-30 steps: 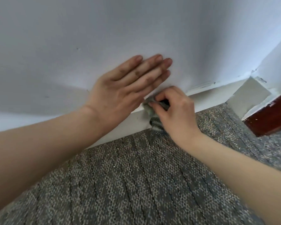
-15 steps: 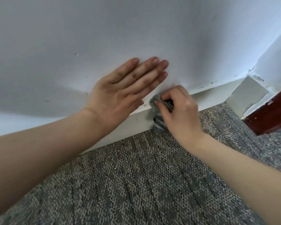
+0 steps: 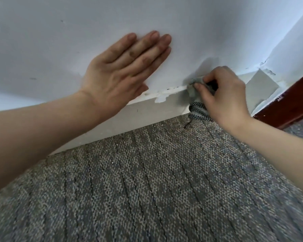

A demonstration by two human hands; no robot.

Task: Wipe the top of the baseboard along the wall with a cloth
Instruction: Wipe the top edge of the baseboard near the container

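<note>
A white baseboard (image 3: 143,112) runs along the foot of the white wall (image 3: 59,41), rising toward the right. My right hand (image 3: 224,95) grips a bunched grey-green cloth (image 3: 193,87) with a dark dotted-stripe end (image 3: 198,110) hanging down, and holds it against the baseboard's top edge near the corner. My left hand (image 3: 122,70) lies flat on the wall above the baseboard, fingers straight and together. Chipped paint (image 3: 162,98) shows on the baseboard's top edge between my two hands.
Grey patterned carpet (image 3: 156,180) covers the floor up to the baseboard. To the right the wall turns a corner (image 3: 262,84), and a dark red-brown wooden frame (image 3: 290,102) stands beyond it.
My right hand has slid the cloth to the right along the baseboard's top, away from my left hand. A gap with chipped paint now shows between the hands.
</note>
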